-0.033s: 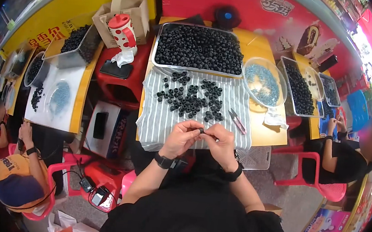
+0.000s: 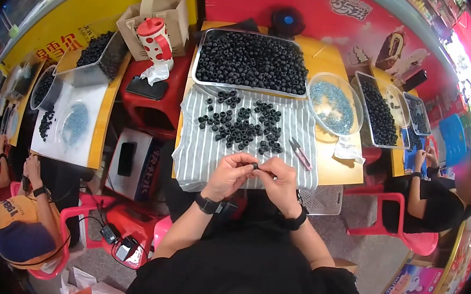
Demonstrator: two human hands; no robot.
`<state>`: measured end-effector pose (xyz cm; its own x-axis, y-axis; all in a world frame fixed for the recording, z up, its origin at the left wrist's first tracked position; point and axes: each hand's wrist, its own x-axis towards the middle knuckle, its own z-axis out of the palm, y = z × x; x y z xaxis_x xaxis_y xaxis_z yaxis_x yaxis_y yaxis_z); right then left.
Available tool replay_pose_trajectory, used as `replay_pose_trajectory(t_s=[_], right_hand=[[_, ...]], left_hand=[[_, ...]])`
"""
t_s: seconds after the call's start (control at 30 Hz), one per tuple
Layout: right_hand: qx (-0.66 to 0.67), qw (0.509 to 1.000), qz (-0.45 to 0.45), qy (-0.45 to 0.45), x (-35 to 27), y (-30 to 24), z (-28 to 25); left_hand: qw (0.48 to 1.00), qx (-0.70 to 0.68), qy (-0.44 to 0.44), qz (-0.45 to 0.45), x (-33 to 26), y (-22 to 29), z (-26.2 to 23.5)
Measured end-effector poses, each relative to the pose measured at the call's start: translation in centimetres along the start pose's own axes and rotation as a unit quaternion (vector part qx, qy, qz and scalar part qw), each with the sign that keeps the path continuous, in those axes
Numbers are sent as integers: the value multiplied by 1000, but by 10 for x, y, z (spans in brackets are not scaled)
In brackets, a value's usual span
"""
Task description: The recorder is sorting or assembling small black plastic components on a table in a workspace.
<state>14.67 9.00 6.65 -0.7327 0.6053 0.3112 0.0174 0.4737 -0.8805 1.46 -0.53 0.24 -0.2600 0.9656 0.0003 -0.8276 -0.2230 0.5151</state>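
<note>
Both my hands meet over the near edge of a striped cloth (image 2: 188,159). Between the fingertips of my left hand (image 2: 228,175) and my right hand (image 2: 279,183) is a small black ring-shaped part (image 2: 255,165), pinched from both sides. Fingers partly cover it. Beyond my hands, several loose black ring-shaped parts (image 2: 243,128) lie spread over the cloth. To the right of them rest small pink-handled thread snips (image 2: 302,155). A clear tray (image 2: 195,74) heaped with similar black parts stands at the back of the table.
A clear round bowl (image 2: 360,111) of thin bluish pieces sits to the right, beside a crumpled white packet (image 2: 350,151). Co-workers sit at side tables left and right. A red stool (image 2: 147,112) bears a spotted tumbler (image 2: 155,44) and a dark phone (image 2: 147,88).
My hands and the black part stay in place. At the far left, a co-worker in red has shifted, and a hand shows there more plainly.
</note>
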Motion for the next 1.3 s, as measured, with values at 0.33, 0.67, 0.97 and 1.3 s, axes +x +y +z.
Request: replay_pose_trajectory(t_s=[0.33,0.67,0.97,1.3], right_hand=[[194,973,119,-24,-2,-1,0],[90,983,72,-141,5,-10,-10],[68,994,-59,-58,-7,5,8],[109,990,-19,-85,-6,-4,4]], left_hand=[[999,15,-32,-2,-2,-1,-6],[998,-5,-53,-24,-2,8,7],[996,-9,-75,-48,-4,10,4],[998,17,-32,-57,-8,13,10]])
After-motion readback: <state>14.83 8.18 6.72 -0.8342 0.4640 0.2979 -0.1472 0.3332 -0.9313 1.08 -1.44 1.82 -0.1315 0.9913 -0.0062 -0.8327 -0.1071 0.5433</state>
